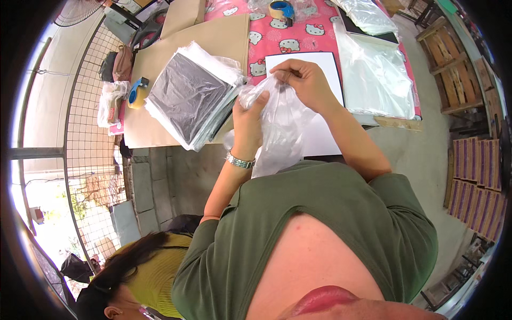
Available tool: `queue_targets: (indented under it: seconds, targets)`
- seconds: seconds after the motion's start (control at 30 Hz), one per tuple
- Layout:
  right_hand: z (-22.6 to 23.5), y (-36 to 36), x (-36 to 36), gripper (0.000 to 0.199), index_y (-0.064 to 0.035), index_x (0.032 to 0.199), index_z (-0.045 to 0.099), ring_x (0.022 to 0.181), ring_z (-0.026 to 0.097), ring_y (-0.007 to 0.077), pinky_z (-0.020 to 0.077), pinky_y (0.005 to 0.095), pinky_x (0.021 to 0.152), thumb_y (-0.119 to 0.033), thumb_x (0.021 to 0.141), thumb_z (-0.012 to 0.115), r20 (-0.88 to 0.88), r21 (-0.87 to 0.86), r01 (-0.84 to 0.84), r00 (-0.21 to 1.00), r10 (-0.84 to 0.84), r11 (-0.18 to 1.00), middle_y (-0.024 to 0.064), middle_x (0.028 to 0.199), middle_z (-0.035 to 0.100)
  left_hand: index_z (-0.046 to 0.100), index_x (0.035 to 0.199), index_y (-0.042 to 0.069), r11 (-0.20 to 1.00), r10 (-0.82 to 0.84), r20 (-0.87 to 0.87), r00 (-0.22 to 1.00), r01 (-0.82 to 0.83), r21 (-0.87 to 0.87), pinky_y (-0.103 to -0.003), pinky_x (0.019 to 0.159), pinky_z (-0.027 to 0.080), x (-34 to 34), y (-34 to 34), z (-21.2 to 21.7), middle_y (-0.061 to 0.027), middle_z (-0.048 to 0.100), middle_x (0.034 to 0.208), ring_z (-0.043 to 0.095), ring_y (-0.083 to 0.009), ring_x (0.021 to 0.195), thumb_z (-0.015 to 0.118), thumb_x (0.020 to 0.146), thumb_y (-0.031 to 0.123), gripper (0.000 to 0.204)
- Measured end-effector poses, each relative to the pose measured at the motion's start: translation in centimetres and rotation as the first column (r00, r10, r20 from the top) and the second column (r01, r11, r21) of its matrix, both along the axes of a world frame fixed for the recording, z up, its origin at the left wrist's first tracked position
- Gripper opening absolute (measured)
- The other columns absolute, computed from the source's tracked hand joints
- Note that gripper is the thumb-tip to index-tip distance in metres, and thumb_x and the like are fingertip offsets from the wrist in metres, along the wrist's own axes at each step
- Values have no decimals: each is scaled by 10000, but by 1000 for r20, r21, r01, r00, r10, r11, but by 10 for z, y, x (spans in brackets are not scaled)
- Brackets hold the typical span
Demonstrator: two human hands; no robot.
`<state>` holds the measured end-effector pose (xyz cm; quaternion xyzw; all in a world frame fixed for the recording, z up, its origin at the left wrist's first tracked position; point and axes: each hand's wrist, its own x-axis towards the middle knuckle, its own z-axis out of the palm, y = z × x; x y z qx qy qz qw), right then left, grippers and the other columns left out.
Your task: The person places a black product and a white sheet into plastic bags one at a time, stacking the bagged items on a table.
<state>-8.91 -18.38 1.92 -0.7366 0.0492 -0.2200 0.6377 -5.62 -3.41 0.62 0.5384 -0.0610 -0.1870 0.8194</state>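
A clear plastic bag hangs crumpled between my hands, over the near edge of the table. My left hand, with a metal watch at the wrist, grips the bag's side, thumb up. My right hand pinches its top edge between thumb and fingers. Partly behind the bag lies a white sheet on a dark board. To the left of my hands is a stack of dark, flat items in clear plastic. Whether anything is inside the held bag, I cannot make out.
Brown cardboard covers the table's left side, with a blue tape dispenser on it. Another tape dispenser stands at the back. Clear plastic sleeves lie at right. A person in a yellow top is close on my left.
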Motion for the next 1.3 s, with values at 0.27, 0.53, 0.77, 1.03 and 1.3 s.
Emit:
queue_targets:
  seconds: [0.27, 0.53, 0.77, 1.03, 1.3]
  targets:
    - [-19, 0, 7, 170, -16, 853, 596, 654, 488, 40, 412, 206, 612, -177, 888, 555, -5, -76, 73, 997, -73, 994, -2, 706, 583, 570, 900, 14, 989, -59, 99, 993, 45, 140, -228, 611, 432, -1, 13, 7, 3, 596, 785, 532, -66, 664, 633, 796, 51, 128]
    - [-3, -7, -43, 137, -19, 903, 649, 747, 570, 139, 464, 283, 719, -132, 833, 617, -339, 20, -915, 374, 863, 404, 70, 791, 636, 579, 954, -13, 953, -302, -227, 926, 302, -35, -336, 710, 533, 29, 58, -2, -114, 619, 896, 634, -235, 803, 434, 928, 321, 364]
    - [-20, -80, -55, 174, -24, 1007, 573, 798, 622, 162, 509, 335, 765, -62, 840, 542, 270, 869, -349, 929, 254, 351, 80, 890, 624, 555, 1092, 25, 679, -637, -98, 765, 617, 398, -325, 727, 489, 13, 96, -43, -149, 597, 1077, 591, -188, 894, 622, 806, 285, 392]
    - [-14, -108, -45, 241, 1, 973, 566, 716, 590, 171, 491, 330, 688, -214, 894, 491, 136, 707, -397, 889, 438, 585, 71, 849, 600, 522, 1087, 1, 794, -602, -63, 796, 605, 60, -357, 789, 457, 49, 86, -21, -124, 585, 1029, 570, -213, 880, 566, 832, 252, 360]
    - [-15, -122, -54, 161, -44, 931, 602, 708, 579, 147, 475, 278, 688, -181, 888, 532, -421, -18, -510, 784, 457, 860, 62, 822, 633, 540, 984, 76, 908, -358, -88, 930, 325, -264, -208, 580, 429, 80, 78, -3, -61, 613, 918, 554, -114, 728, 584, 811, 155, 195]
